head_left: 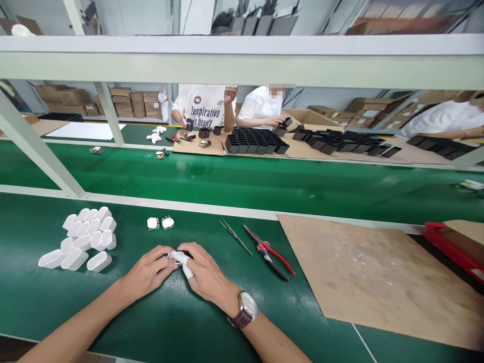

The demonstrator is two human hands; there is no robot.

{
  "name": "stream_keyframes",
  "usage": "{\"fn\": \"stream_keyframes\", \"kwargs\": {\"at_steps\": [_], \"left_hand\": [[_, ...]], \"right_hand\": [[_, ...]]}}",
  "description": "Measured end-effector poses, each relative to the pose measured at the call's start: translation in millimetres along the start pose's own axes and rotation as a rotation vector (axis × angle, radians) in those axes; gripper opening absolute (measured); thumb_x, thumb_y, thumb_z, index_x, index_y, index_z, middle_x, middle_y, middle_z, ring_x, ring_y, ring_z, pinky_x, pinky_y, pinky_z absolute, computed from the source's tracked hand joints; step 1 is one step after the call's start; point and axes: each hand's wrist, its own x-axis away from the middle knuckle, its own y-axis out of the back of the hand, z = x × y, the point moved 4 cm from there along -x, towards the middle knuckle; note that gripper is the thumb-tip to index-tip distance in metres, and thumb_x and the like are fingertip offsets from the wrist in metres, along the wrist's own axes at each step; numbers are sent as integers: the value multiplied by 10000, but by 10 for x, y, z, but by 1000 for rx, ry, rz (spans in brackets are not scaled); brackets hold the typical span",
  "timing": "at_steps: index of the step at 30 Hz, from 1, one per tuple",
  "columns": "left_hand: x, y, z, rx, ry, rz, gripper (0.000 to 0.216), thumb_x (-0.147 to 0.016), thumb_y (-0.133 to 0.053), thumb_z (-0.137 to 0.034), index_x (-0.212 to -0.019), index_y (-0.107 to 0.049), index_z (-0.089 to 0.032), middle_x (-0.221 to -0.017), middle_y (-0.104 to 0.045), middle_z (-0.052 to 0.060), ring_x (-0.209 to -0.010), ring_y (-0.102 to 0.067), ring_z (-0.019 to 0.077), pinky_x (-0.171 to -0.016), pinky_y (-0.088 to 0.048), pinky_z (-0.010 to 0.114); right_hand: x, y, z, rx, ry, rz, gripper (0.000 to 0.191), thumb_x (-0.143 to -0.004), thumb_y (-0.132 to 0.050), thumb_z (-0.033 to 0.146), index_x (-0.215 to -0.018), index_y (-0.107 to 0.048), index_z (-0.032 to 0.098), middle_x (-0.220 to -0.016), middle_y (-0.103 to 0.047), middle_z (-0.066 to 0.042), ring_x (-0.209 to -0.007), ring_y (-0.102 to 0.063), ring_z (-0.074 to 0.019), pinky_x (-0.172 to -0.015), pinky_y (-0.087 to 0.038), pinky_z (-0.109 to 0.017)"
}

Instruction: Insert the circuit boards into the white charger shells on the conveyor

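Note:
My left hand (148, 270) and my right hand (209, 276) meet over the green bench, closed on a small white plastic case (175, 253). Fingers cover most of this case, so what is inside it cannot be made out. A white finger cot (187, 270) covers my right thumb, and a watch (248, 305) is on that wrist. Beyond my hands lie two small circuit boards (153, 224) topped with white material. Several empty white oval cases (83, 229) stand grouped to the left. Tweezers (236, 237) and red-and-black long-nose pliers (269, 252) rest to the right of my hands.
Brown cardboard (363, 272) covers the bench at right, beside a red bin (454, 252). A green conveyor belt (234, 176) runs beyond a white rail. Across it, people in white shirts handle black boxes (255, 141). A white shelf beam (242, 65) crosses overhead; a slanted post (41, 146) stands left.

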Motion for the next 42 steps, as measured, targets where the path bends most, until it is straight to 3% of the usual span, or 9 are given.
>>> {"fn": "stream_keyframes", "kwargs": {"at_steps": [5,10,18,23,27,31,34,39,42], "left_hand": [[35,-9,32,19,-18,-8,69,-1017,-627,-127,-1042,-638,-190,-1149,-686,90,-933,-684,174,-792,-585,302],[72,-26,70,11,-6,8,111,-1014,-637,-138,-1106,-633,-200,-1174,-686,98,-980,-692,189,-828,-592,317],[60,-2,-19,-17,-12,-2,144,-1001,-612,-94,-1080,-619,-214,-1173,-671,96,-938,-666,173,-809,-578,314],[-199,80,-22,-52,27,210,99,-1002,-571,-157,-981,-651,-212,-1051,-683,77,-878,-659,168,-764,-553,283],[-806,415,647,-250,240,204,73,-962,-593,-230,-947,-665,-222,-1066,-696,72,-994,-686,209,-917,-552,327],[-1361,795,1527,-440,528,69,72,-867,-636,-240,-816,-645,-189,-928,-696,94,-842,-691,243,-812,-559,357],[-1452,927,1812,-435,569,29,137,-864,-658,-319,-800,-673,-199,-838,-704,79,-855,-700,260,-770,-563,338],[-1015,1252,1367,-418,494,-31,348,-908,-689,-492,-1115,-715,-213,-1160,-720,102,-1054,-690,260,-891,-569,351],[-568,1447,804,-432,425,13,310,-960,-667,-527,-1003,-720,-224,-1044,-698,63,-978,-673,222,-869,-546,332]], "right_hand": [[-74,14,-22,-152,-49,64,415,-942,-429,8,-1234,-638,216,-1194,-634,-101,-1081,-593,-245,-924,-561,-435],[-26,156,-217,-374,-216,-128,377,-1062,-376,126,-1344,-583,267,-1171,-665,-56,-1056,-648,-182,-971,-549,-386],[81,91,-375,-33,-166,-99,493,-1006,-400,58,-1456,-502,233,-1294,-619,-115,-1167,-610,-246,-1014,-564,-462],[69,8,-378,198,-121,-42,509,-914,-453,-15,-1387,-558,144,-1263,-629,-156,-1121,-576,-303,-952,-576,-516],[70,-21,-392,247,-116,-25,499,-869,-485,-47,-1322,-597,131,-1261,-628,-156,-1110,-566,-303,-924,-575,-494],[87,1,-402,234,-118,-60,445,-905,-485,-35,-1304,-593,130,-1234,-634,-140,-1085,-580,-282,-929,-573,-466],[116,5,-422,197,-116,-93,444,-951,-475,2,-1346,-570,181,-1229,-637,-118,-1081,-599,-267,-925,-576,-446],[33,-115,-601,233,-119,-131,385,-1013,-545,187,-1398,-548,193,-1228,-645,-131,-1064,-639,-290,-940,-581,-493],[-282,-284,-726,319,-131,-98,499,-970,-667,367,-1400,-558,139,-1168,-651,-158,-1008,-658,-337,-874,-597,-525]]}}
